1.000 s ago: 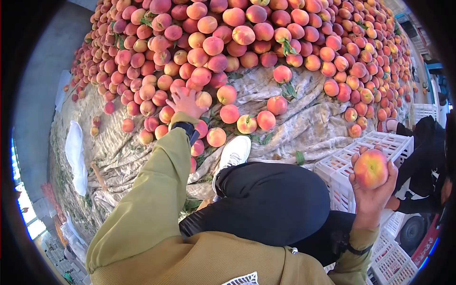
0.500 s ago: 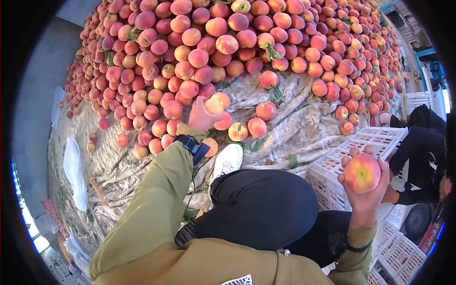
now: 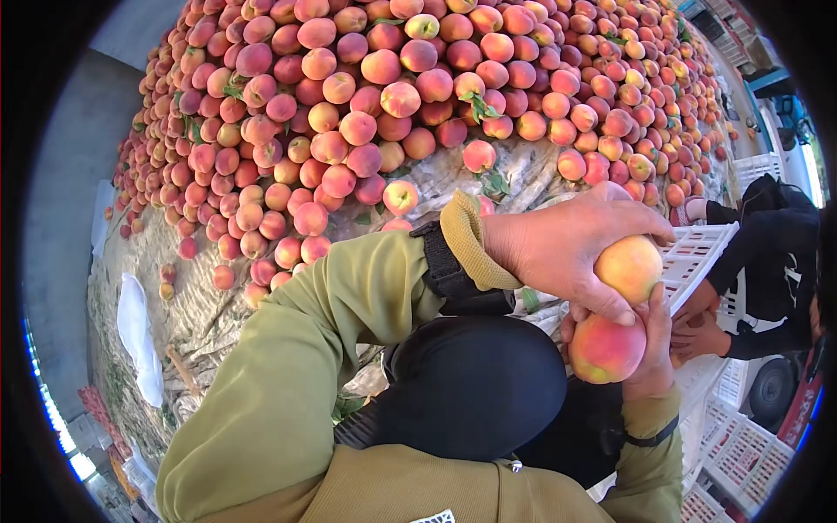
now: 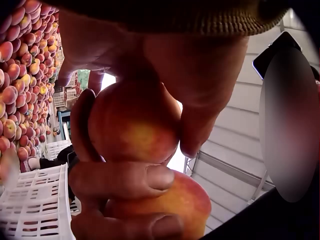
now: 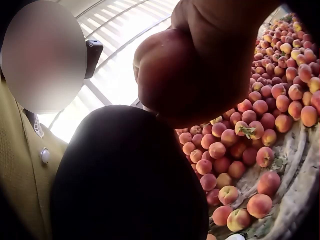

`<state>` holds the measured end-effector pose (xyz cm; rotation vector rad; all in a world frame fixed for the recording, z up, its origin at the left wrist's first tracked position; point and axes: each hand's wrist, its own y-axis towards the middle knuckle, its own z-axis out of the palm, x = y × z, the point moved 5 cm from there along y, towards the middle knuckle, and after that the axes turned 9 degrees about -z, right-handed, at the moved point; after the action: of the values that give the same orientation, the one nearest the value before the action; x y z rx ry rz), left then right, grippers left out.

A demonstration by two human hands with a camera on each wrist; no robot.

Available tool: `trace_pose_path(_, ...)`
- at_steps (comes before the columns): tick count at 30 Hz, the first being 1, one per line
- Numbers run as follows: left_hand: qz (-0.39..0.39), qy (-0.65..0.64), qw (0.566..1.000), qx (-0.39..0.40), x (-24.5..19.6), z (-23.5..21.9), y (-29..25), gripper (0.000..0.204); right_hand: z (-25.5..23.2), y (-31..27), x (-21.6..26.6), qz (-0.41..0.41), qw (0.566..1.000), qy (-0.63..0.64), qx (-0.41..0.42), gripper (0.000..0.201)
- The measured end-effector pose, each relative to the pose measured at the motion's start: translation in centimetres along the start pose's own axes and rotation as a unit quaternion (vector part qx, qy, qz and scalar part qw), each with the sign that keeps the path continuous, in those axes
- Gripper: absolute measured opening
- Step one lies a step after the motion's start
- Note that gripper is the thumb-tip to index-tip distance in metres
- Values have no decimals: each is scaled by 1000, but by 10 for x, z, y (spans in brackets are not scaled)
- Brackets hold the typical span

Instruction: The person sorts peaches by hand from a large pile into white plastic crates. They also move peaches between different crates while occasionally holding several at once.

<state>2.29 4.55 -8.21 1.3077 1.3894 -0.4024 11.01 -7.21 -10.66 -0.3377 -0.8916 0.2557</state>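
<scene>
My left hand [image 3: 558, 248] has come across my lap and grips a yellow-orange peach [image 3: 629, 268] between thumb and fingers. Just below it, my right hand [image 3: 656, 353] holds a larger red-and-yellow peach [image 3: 608, 350]. The two peaches are close together, with the left thumb reaching over the top of the lower one. From the left wrist, the upper peach [image 4: 135, 125] shows under the left fingers, while fingers of the right hand [image 4: 125, 180] lie across the lower peach [image 4: 187, 202]. In the right wrist view the held fruit is dark and partly hidden.
A large heap of peaches [image 3: 357, 126] covers a crumpled cloth [image 3: 540, 166] ahead. White plastic crates [image 3: 697, 253] stand at my right, where another person's hands [image 3: 697, 336] are close by. A white bag [image 3: 138, 340] lies left.
My left hand has taken a peach from the heap's near edge and carried it right, to my right hand. The right hand keeps its peach and has shifted slightly inward.
</scene>
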Motion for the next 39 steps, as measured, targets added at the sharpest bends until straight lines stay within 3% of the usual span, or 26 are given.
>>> trace_pose_path(1, -5, -8, 1000, -24, -1, -1, -3, 79, 0, 1, -1, -7, 999, -44, -19, 86)
trace_pose_path(4, -22, 1, 991, -129, 13, -27, -23, 77, 8, 7, 6, -50, 999, -21, 4, 85)
trace_pose_path(5, -104, 62, 970, -210, 38, -52, -38, 79, 11, 6, 9, -50, 999, -19, 2, 85)
trace_pose_path(6, -182, 124, 932, -286, 69, -84, -60, 81, 16, 5, 16, -77, 996, 46, 1, 83)
trace_pose_path(7, -247, 333, 840, -349, 95, -112, -93, 81, 18, 4, 23, -106, 988, 111, 0, 81)
trace_pose_path(8, -358, 450, 749, -329, 119, -131, -130, 80, 15, 3, 27, -119, 986, 116, 15, 80)
trace_pose_path(9, -438, 462, 695, -334, 147, -145, -168, 83, 14, 2, 29, -122, 985, 117, 11, 80)
trace_pose_path(11, -549, 485, 637, -240, 177, -160, -218, 89, 10, -2, 29, -124, 984, 130, -12, 80)
trace_pose_path(13, -547, 487, 653, -194, 207, -167, -247, 96, 11, -4, 30, -124, 987, 100, -26, 79)
trace_pose_path(15, -559, 478, 649, -193, 210, -166, -242, 94, 14, -4, 30, -123, 989, 71, -38, 79)
trace_pose_path(18, -679, 466, 533, -197, 213, -170, -235, 99, 14, -4, 27, -108, 989, 97, -26, 79)
trace_pose_path(19, -675, 466, 539, -192, 210, -171, -227, 99, 12, -3, 27, -113, 988, 98, -33, 79)
trace_pose_path(21, -759, 392, 467, -229, 195, -166, -207, 100, 12, -2, 27, -125, 989, 75, -16, 73)
trace_pose_path(23, -730, 336, 572, -167, 217, -172, -206, 95, 12, -3, 30, -104, 994, -16, -9, 72)
trace_pose_path(24, -715, 316, 611, -125, 288, -198, -248, 88, 16, -2, 35, -102, 994, -32, -8, 67)
trace_pose_path(25, -698, 326, 634, -59, 273, -189, -233, 86, 15, 2, 35, -111, 994, -18, 14, 64)
trace_pose_path(26, -744, 259, 615, -36, 300, -200, -255, 87, 15, 3, 31, -89, 995, 37, -33, 57)
trace_pose_path(27, -715, 262, 648, -2, 288, -182, -253, 87, 18, 6, 29, -111, 988, 105, 2, 53)
trace_pose_path(29, -660, 366, 656, 28, 255, -194, -240, 86, 23, 3, 33, -134, 983, 122, 15, 62)
trace_pose_path(31, -646, 332, 674, -135, 161, -131, -180, 91, 26, 1, 37, -118, 981, 152, 33, 61)
trace_pose_path(33, -635, 390, 640, -187, 213, -148, -216, 81, 23, 6, 41, -154, 976, 153, 35, 60)
trace_pose_path(35, -605, 196, 720, -277, 199, -131, -216, 64, 20, 2, 45, -178, 971, 158, 39, 59)
trace_pose_path(36, -608, 34, 733, -303, 207, -134, -226, 55, 17, 0, 50, -192, 967, 167, 14, 59)
trace_pose_path(37, -604, 40, 735, -306, 208, -142, -235, 55, 12, -2, 55, -206, 963, 176, -10, 59)
trace_pose_path(39, -528, -304, 675, -416, 171, -114, -233, 61, 6, -6, 67, -237, 956, 173, -15, 59)
